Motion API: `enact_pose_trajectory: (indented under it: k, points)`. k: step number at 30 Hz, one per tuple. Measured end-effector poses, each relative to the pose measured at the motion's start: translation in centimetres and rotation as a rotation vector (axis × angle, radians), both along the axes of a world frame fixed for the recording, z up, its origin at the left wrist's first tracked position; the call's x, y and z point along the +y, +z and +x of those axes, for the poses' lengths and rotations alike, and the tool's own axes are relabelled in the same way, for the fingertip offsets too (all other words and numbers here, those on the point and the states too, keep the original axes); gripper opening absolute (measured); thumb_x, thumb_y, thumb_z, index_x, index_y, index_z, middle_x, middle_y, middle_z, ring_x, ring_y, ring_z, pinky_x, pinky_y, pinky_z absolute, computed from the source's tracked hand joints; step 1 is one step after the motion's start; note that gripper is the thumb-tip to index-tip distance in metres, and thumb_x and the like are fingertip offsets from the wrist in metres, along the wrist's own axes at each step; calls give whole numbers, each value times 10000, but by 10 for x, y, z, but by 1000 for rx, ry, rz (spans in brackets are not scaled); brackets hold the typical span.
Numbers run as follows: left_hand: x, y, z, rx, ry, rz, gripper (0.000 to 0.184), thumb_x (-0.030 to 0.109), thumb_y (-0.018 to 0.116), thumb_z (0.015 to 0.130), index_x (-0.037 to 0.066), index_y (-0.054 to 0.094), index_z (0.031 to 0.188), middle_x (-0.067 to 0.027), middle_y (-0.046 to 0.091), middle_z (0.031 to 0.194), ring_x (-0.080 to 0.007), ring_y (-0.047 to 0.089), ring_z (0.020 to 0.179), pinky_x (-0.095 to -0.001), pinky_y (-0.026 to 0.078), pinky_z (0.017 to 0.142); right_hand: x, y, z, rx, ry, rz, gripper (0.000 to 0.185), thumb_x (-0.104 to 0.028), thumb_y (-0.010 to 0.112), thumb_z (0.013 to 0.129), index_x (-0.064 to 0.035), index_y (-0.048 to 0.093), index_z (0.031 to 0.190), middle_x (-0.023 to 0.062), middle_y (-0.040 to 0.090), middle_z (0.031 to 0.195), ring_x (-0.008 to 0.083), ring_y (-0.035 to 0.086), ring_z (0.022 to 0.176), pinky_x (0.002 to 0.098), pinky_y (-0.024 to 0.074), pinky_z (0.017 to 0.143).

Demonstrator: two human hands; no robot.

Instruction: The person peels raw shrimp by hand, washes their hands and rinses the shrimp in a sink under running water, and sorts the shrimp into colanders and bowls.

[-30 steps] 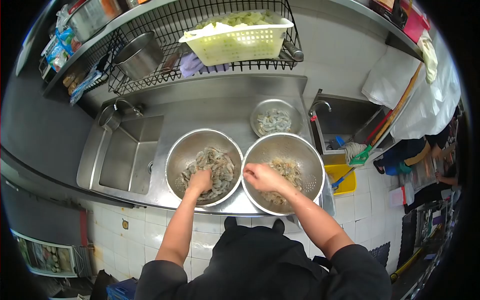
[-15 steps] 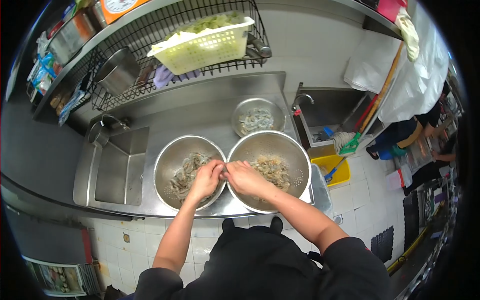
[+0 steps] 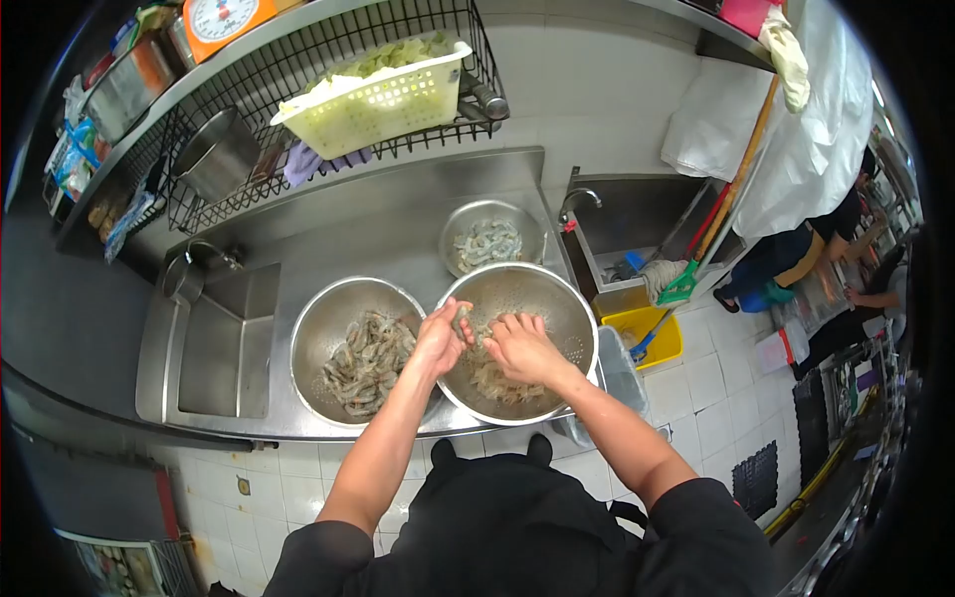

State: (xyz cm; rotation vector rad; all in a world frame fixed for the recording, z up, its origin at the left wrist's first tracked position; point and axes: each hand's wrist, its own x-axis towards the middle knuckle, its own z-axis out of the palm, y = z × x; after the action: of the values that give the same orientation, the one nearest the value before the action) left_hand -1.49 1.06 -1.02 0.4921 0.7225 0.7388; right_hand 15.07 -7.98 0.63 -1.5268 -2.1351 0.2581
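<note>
As seen in the head view, where both bare forearms stretch out over a stainless-steel counter [image 3: 338,239], the left hand [image 3: 438,338] is closed on a small, curved, grey-orange shrimp [image 3: 463,315]. Its thumb and fingers pinch this shrimp at the near-left rim of a wide, round, perforated steel bowl on the right [image 3: 569,316], with the other fingers curled in beneath. How much of the shrimp lies hidden behind the fingers, I cannot tell.

Just beside it, the right hand [image 3: 524,350] is palm down over the same bowl, its fingers bent and slightly apart from one another. The two hands are near each other, the left one a little nearer the left-hand bowl. Whatever lies under the right palm is hidden, and whether the fingertips touch the contents cannot be told.

Below the right hand, a heap of pale brown, translucent shell scraps [image 3: 505,383] covers the bottom of the bowl. To the left, close alongside, a similar round steel bowl [image 3: 323,323] holds a pile of grey-brown whole shrimps [image 3: 370,361]. Behind the right bowl, a smaller, round, shallow steel bowl [image 3: 529,225] contains pale, bluish-white peeled shrimps [image 3: 487,246].
</note>
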Motion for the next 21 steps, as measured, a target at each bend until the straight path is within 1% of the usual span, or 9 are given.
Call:
enact_pose_trajectory:
  k: [1,2,4,7,8,11,12,14,21]
  points:
    - [-5,0,4,-3,-10,3,231,263,483,998,51,567,1034,-14,500,723,-134,512,684,-275,442,618,-3,-1,3,-50,-64,54,328,-246,420,974,55,534,1033,265,607,918,431,574,930,498,434,852]
    - [-11,-2,9,9,37,75,240,249,489,995,41,568,1086,-35,551,789,-145,546,763,-272,450,669,-2,-2,3,-55,-73,53,328,-246,420,974,55,534,1033,265,607,918,431,574,930,498,434,852]
    - [-21,-7,13,-34,77,167,277,185,504,983,5,555,1187,-98,640,990,-186,602,972,-285,474,828,2,-6,-8,517,-29,-235,404,-273,382,996,87,517,1117,317,603,1014,462,573,977,510,439,871]
    - [-31,-15,25,-129,136,131,247,138,497,980,-16,559,1163,-113,637,1010,-209,605,984,-318,488,895,9,-34,-21,377,-159,-197,436,-277,352,1006,112,498,1141,337,602,1036,483,588,952,532,459,840]
    - [-31,-17,25,-151,148,98,229,85,483,976,-37,556,1155,-115,631,1002,-224,604,993,-339,483,953,10,-46,-24,378,-150,-1,388,-236,376,995,114,502,1106,329,619,921,490,606,832,555,466,755]
    - [-36,-22,28,-172,192,68,221,60,477,973,-42,554,1153,-114,626,996,-227,604,999,-337,493,941,2,-23,-26,403,-166,-193,309,-210,398,989,58,526,1070,315,606,939,470,591,895,517,466,783]
    - [-37,-22,27,-195,208,47,213,48,476,970,-45,553,1146,-117,622,985,-233,605,1002,-335,492,950,3,-25,-26,404,-152,-196,309,-210,398,989,58,526,1070,315,606,939,470,591,895,517,466,783]
    - [-40,-21,27,-177,235,27,207,51,476,972,-44,555,1137,-117,621,982,-236,607,1000,-332,494,947,3,-31,-27,480,-104,-8,276,-158,432,966,93,525,1034,308,611,827,477,601,771,530,468,685]
    - [-36,-35,25,-144,290,-93,143,17,518,945,-21,550,1080,-119,609,990,-226,605,939,-345,514,902,-3,-29,-25,487,-132,-41,277,-152,467,949,90,568,1035,304,620,846,467,609,782,507,481,694]
